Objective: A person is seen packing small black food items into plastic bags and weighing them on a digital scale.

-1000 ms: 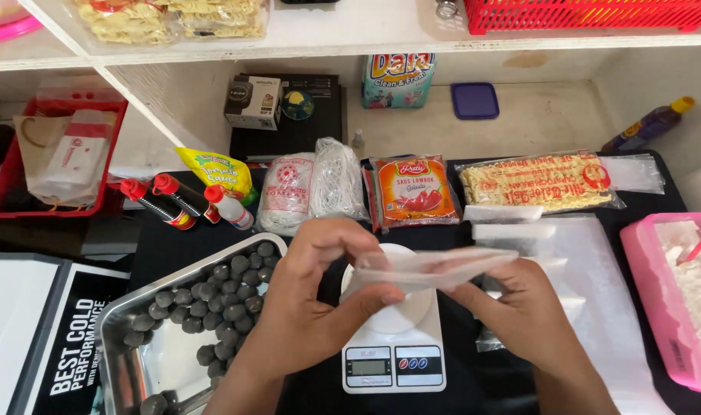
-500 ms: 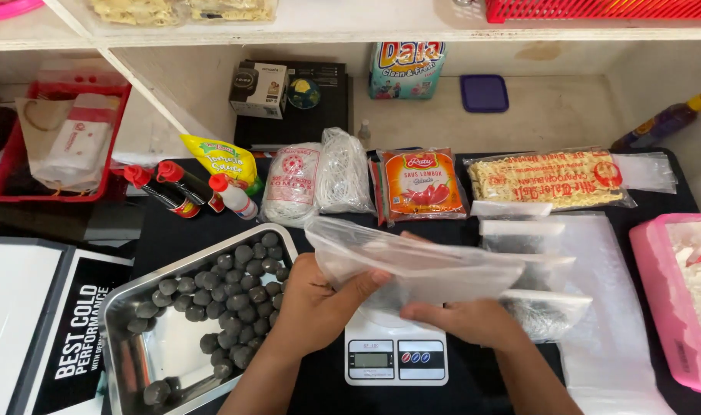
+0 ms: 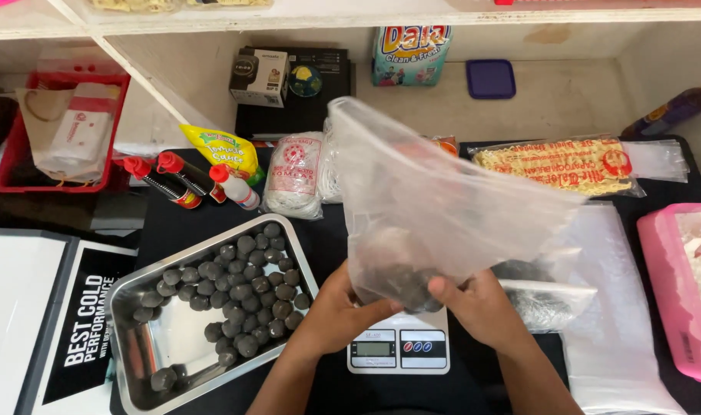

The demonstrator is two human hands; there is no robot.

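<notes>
A white digital scale (image 3: 399,350) is seen nearest the camera on the black tabletop (image 3: 174,223), its platform wholly hidden by the hands and the bag above it; only the display end is shown. Over it a clear plastic bag (image 3: 435,200) is held upright, billowed open toward the shelf. Its lower end is gripped from both sides: the left hand (image 3: 339,311) is closed on the bottom left corner with the thumb laid across the film, and the right hand (image 3: 481,307) is closed on the bottom right, thumb on the front. A few dark balls (image 3: 404,283) appear to lie inside the bag's bottom, though through the creased film it cannot be told for certain whether they are inside or behind it.

To the left, just beside the left wrist, a steel tray (image 3: 135,361) of dark round balls is set; its near corner is cut off by the frame edge. To the right, a stack of flat plastic bags (image 3: 611,307) is partly covered by the held bag, and a pink tub (image 3: 665,277) is cut off at the right edge.

Farther back, red-capped bottles (image 3: 174,184), a white noodle pack (image 3: 293,177) and a long noodle packet (image 3: 558,165) are laid in a row; an orange sachet is almost entirely hidden behind the bag.
</notes>
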